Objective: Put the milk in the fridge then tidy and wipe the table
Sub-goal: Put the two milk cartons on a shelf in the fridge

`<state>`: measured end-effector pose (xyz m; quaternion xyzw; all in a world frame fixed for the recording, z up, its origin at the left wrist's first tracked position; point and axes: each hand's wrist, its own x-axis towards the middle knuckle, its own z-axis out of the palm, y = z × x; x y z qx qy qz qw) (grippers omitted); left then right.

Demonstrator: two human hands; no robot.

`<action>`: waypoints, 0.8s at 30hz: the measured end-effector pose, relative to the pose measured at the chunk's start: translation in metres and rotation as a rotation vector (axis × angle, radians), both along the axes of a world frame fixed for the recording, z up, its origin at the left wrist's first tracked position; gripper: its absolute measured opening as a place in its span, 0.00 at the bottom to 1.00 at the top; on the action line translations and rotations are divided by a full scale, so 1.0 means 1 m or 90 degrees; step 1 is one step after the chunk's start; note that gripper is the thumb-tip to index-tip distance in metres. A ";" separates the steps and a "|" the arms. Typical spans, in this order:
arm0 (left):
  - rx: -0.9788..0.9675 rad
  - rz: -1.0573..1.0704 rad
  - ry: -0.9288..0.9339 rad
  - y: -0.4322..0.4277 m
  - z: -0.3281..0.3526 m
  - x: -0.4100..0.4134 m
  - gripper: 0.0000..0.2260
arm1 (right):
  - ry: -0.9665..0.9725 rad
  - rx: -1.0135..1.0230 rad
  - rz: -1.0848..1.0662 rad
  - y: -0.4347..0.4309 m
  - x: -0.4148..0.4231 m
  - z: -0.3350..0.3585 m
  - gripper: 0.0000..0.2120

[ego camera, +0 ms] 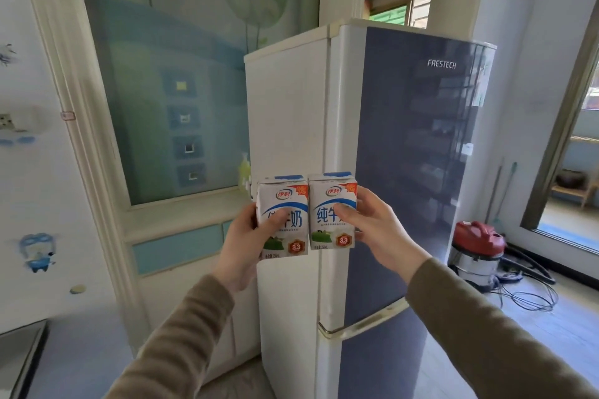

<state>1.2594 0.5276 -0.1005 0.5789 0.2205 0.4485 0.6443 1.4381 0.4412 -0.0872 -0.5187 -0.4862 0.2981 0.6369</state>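
Note:
Two small white-and-blue milk cartons are held up side by side in front of the fridge (405,146). My left hand (241,243) grips the left milk carton (291,204), thumb across its front. My right hand (379,230) grips the right milk carton (327,201), thumb on its face. Both cartons stand upright and nearly touch. The fridge is white with a dark blue glossy door, and both its upper and lower doors are closed. The table is not in view.
A glass-panelled sliding door (181,74) with a pale frame stands left of the fridge. A red and steel vacuum cleaner (476,253) with loose cables (531,295) sits on the floor at right. A metal surface edge (19,353) shows at bottom left.

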 end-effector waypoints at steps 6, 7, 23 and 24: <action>0.015 -0.016 -0.008 0.019 -0.004 0.016 0.14 | 0.068 0.045 -0.043 0.037 0.011 -0.007 0.14; 0.015 -0.018 -0.011 0.020 -0.005 0.019 0.17 | 0.074 0.045 -0.045 0.043 0.012 -0.008 0.12; 0.059 0.121 -0.045 -0.007 -0.020 0.092 0.15 | 0.223 0.008 0.140 0.074 0.029 -0.012 0.26; 0.066 0.130 -0.049 -0.010 -0.021 0.097 0.15 | 0.213 0.011 0.134 0.073 0.031 -0.012 0.25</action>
